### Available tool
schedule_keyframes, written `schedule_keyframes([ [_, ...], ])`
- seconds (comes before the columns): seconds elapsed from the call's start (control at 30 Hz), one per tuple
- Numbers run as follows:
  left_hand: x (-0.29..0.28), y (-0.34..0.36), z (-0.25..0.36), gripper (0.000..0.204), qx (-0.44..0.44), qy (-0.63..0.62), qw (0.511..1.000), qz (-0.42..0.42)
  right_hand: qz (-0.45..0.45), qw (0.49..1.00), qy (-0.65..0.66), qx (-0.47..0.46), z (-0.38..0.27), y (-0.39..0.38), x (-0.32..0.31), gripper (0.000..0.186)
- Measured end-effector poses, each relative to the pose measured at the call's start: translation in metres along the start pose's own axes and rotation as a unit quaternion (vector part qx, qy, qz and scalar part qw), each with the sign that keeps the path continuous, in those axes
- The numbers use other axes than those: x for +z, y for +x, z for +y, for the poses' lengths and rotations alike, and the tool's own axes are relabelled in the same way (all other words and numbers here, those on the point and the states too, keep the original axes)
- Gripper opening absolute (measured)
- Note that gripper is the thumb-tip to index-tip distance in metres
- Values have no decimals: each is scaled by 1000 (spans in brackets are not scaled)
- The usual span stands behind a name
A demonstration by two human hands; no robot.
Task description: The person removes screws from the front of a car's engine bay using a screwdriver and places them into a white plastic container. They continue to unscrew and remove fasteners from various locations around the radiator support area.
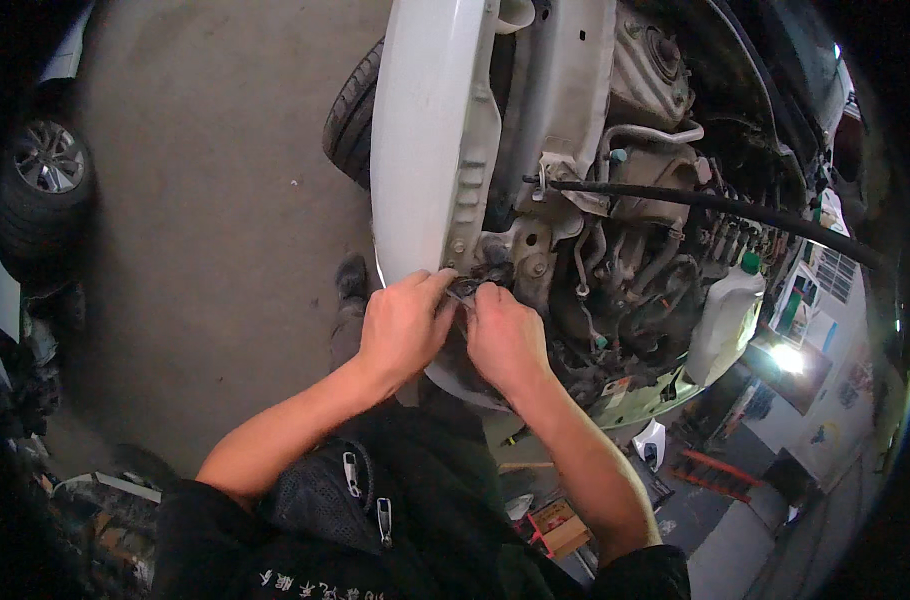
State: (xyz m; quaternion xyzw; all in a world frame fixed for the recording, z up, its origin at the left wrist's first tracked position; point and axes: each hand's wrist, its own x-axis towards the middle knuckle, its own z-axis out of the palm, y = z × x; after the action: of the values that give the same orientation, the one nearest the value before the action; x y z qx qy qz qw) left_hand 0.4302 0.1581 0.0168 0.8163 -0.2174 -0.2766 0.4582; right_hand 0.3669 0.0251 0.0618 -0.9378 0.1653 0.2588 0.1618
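Observation:
My left hand (403, 325) and my right hand (507, 338) meet at the front corner of a car, behind the inner edge of its white bumper (415, 130). Both hands are closed, thumbs and fingertips pinched around a small dark piece (464, 288) between them. Too little of that piece shows to tell its kind. Just beyond the fingertips are dark parts and a metal bracket (531, 250) with a bolt. The left fingers lie beside the bumper's edge; the right hand is on the engine bay side.
A black rod (715, 202) crosses the open engine bay above hoses and pipes. A white fluid tank (727, 318) with a green cap sits at the right. A loose wheel (45, 180) stands at far left. Below right are a red rack (717, 474) and a bright lamp (787, 358).

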Motion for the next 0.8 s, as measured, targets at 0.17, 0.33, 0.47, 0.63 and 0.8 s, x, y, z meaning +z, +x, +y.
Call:
schedule_keyframes([
  [0.17,-1,4,-4,31,-18,-79,997,-15,-10,1000,-21,-18,1,2,-1,18],
  [0.33,-6,6,-3,29,-80,-147,985,-43,-35,989,118,85,-5,6,-3,27],
  [0.47,-4,7,-6,26,-44,-129,990,-33,-53,978,177,97,0,14,-5,32],
  [0.63,-4,5,-1,22,-4,-83,996,-12,-102,991,85,34,5,22,-11,33],
  [0.8,13,-2,-1,14,44,-41,995,78,-80,994,77,-21,18,19,-15,32],
])
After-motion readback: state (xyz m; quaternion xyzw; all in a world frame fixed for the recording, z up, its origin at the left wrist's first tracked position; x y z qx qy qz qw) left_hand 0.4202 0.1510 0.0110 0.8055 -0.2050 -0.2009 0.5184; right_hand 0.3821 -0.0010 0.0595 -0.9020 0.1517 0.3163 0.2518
